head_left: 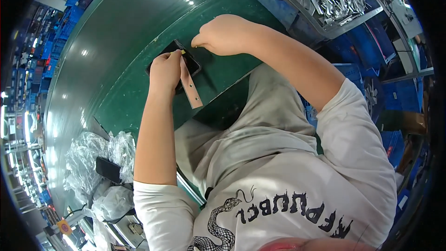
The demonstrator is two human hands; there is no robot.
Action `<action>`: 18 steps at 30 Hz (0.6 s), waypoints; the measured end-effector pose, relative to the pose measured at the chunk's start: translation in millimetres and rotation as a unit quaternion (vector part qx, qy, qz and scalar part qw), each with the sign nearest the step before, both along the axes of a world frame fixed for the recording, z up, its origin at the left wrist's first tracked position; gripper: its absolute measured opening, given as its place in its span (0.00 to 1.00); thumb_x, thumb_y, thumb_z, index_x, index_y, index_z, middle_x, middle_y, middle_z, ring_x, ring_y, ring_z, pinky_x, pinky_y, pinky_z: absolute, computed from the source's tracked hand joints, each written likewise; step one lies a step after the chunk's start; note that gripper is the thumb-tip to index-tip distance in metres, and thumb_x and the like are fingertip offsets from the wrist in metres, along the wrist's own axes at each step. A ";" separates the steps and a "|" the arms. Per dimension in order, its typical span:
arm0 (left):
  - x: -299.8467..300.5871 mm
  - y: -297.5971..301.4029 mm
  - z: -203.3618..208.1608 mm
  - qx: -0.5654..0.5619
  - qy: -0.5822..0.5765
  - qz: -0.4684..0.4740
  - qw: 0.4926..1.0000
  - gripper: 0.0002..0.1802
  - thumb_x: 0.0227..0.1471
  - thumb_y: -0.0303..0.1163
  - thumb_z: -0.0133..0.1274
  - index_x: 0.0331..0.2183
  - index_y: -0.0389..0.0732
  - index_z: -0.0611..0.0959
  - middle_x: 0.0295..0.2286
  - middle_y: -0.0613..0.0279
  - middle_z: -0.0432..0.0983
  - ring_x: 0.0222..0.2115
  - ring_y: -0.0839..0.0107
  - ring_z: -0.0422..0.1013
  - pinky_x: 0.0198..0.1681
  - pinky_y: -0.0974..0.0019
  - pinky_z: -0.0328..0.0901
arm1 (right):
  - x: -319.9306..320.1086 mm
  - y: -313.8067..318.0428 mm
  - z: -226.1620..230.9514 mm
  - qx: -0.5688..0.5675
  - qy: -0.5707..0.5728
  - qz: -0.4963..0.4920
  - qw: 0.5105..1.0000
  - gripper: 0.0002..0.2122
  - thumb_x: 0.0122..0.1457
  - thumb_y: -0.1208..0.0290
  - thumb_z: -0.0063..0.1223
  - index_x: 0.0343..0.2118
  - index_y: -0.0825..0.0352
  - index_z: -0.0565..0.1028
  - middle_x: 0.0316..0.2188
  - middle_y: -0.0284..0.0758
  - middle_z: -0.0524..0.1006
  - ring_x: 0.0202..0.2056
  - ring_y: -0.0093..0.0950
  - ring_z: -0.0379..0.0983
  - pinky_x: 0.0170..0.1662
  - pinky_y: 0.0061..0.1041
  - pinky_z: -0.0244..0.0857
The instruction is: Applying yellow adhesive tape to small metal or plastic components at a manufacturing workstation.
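Note:
My left hand [166,69] is closed, its thumb and fingers pinching a flat, shiny metal strip [192,94] with small holes. The strip slants down toward the table's near edge, and its upper end is hidden by the fingers. A small yellow spot shows at those fingertips. Beneath the hand and strip lies a black rectangular object [193,65], partly covered, so its kind is unclear. Off to its upper right, apart from the strip, my right hand [226,35] hovers over the table with fingers pinched together; whatever they hold, if anything, is too small to make out.
The green tabletop [125,95] borders a curved, glossy surface [93,46] on the left. A metal tray [341,30] heaped with metal strips stands at upper right by blue crates. Clear plastic bags [88,155] and a dark, flat rectangular object [108,169] lie at lower left.

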State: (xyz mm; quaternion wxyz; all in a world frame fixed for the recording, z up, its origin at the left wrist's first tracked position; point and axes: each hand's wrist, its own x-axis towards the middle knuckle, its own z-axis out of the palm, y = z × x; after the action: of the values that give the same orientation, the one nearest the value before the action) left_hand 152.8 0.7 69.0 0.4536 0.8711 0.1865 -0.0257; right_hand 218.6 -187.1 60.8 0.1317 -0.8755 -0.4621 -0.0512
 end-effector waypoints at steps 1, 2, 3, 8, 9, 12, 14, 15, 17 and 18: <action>-0.4 2.9 -3.8 -0.017 -0.007 0.010 1.000 0.19 0.57 0.40 0.52 0.34 0.31 0.83 0.26 0.61 0.78 0.26 0.76 0.70 0.32 0.70 0.64 | -0.3 1.5 -2.0 -0.017 -0.005 -0.008 1.000 0.12 0.60 0.68 0.48 0.44 0.56 0.80 0.31 0.36 0.79 0.31 0.41 0.76 0.35 0.38 0.71; 0.5 0.2 -2.5 -0.035 -0.015 0.016 0.999 0.19 0.57 0.40 0.51 0.31 0.32 0.83 0.24 0.61 0.77 0.24 0.76 0.69 0.30 0.69 0.63 | -0.3 0.1 -3.9 -0.035 -0.011 -0.020 0.999 0.12 0.59 0.68 0.48 0.44 0.56 0.80 0.32 0.35 0.80 0.31 0.40 0.77 0.36 0.38 0.71; -2.2 -0.1 -0.7 -0.035 -0.015 0.015 0.999 0.19 0.57 0.40 0.51 0.31 0.32 0.83 0.24 0.61 0.77 0.24 0.76 0.69 0.30 0.69 0.63 | -3.1 -1.9 -7.1 -0.036 -0.010 -0.021 0.999 0.12 0.59 0.68 0.48 0.44 0.56 0.80 0.32 0.35 0.80 0.31 0.40 0.77 0.36 0.38 0.71; -46.9 -9.6 13.9 -0.353 -0.120 0.101 0.922 0.16 0.62 0.41 0.47 0.28 0.39 0.77 0.21 0.67 0.69 0.20 0.76 0.64 0.24 0.72 0.59 | -34.4 -15.8 -45.2 -0.017 -0.106 -0.002 0.994 0.15 0.58 0.67 0.50 0.48 0.50 0.78 0.32 0.30 0.76 0.37 0.29 0.75 0.45 0.32 0.64; -57.2 -12.2 16.0 -0.442 -0.148 0.157 0.871 0.16 0.62 0.40 0.47 0.25 0.40 0.75 0.20 0.68 0.66 0.19 0.76 0.64 0.23 0.72 0.58 | -41.3 -21.0 -52.2 -0.018 -0.099 0.004 0.995 0.15 0.58 0.67 0.51 0.48 0.49 0.78 0.34 0.28 0.75 0.41 0.27 0.74 0.48 0.32 0.62; -86.4 15.3 10.5 -0.510 -0.133 0.043 0.849 0.17 0.61 0.40 0.47 0.22 0.43 0.70 0.18 0.69 0.63 0.18 0.75 0.64 0.19 0.70 0.58 | -55.9 -34.0 -61.4 -0.002 -0.065 0.001 0.998 0.15 0.56 0.65 0.54 0.47 0.49 0.78 0.39 0.26 0.74 0.46 0.25 0.69 0.51 0.34 0.58; -101.5 17.8 1.9 -0.478 -0.139 0.041 0.867 0.19 0.61 0.41 0.46 0.21 0.42 0.69 0.18 0.68 0.61 0.17 0.73 0.64 0.18 0.69 0.58 | -65.2 -45.8 -59.8 0.038 -0.082 0.006 0.996 0.15 0.55 0.65 0.57 0.46 0.50 0.79 0.40 0.26 0.74 0.47 0.26 0.69 0.52 0.34 0.58; -108.0 19.0 -2.8 -0.443 -0.147 0.041 0.883 0.20 0.61 0.42 0.45 0.21 0.42 0.67 0.17 0.66 0.59 0.17 0.72 0.65 0.16 0.69 0.57 | -69.9 -51.1 -58.2 0.078 -0.100 0.014 0.992 0.14 0.54 0.64 0.59 0.45 0.51 0.79 0.40 0.27 0.74 0.47 0.27 0.68 0.53 0.35 0.58; -117.2 14.0 -15.7 -0.484 -0.152 -0.007 0.862 0.20 0.61 0.43 0.44 0.22 0.39 0.69 0.19 0.62 0.64 0.19 0.68 0.67 0.19 0.68 0.60 | -84.2 -62.4 -48.5 0.104 -0.131 0.020 0.986 0.15 0.52 0.63 0.61 0.43 0.54 0.79 0.40 0.29 0.74 0.47 0.28 0.69 0.54 0.38 0.58; -120.8 8.9 -20.4 -0.524 -0.156 -0.049 0.836 0.21 0.60 0.44 0.43 0.23 0.37 0.71 0.20 0.58 0.68 0.20 0.65 0.69 0.23 0.67 0.63 | -95.4 -66.1 -39.8 0.114 -0.029 0.033 0.993 0.15 0.52 0.61 0.61 0.43 0.57 0.80 0.41 0.31 0.75 0.46 0.30 0.70 0.53 0.39 0.59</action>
State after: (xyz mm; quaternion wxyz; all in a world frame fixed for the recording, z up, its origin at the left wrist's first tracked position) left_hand 32.0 9.5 48.6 0.8632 0.5040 0.0289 -0.0057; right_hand 123.2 -253.3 21.0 0.2185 -0.8372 -0.4855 -0.1248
